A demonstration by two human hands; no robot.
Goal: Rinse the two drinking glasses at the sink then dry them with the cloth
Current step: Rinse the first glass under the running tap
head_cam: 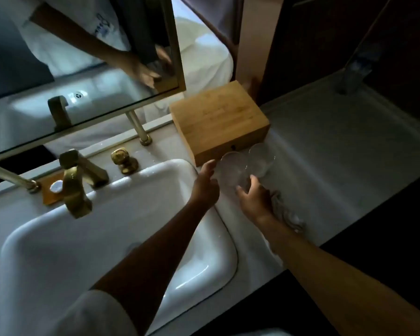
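Two clear drinking glasses stand side by side on the white counter (325, 151), just in front of a wooden box (218, 122). The left glass (232, 169) is nearer the sink (121, 238); the right glass (262, 157) sits just beside it.

The left hand (205, 184) reaches over the sink's right edge toward the left glass. Its fingers are straight and apart, and it holds nothing. The fingertips are very near the glass, but I cannot tell if they touch it.

The right hand (254, 198) is at the near side of the left glass. Its fingers curl at the glass, but it is too dim to tell if they grip it. A crumpled cloth (286, 212) lies under and beside this hand.

A gold faucet (77, 190) stands behind the sink, with a gold knob (123, 160) to its right. A mirror (83, 57) hangs above.
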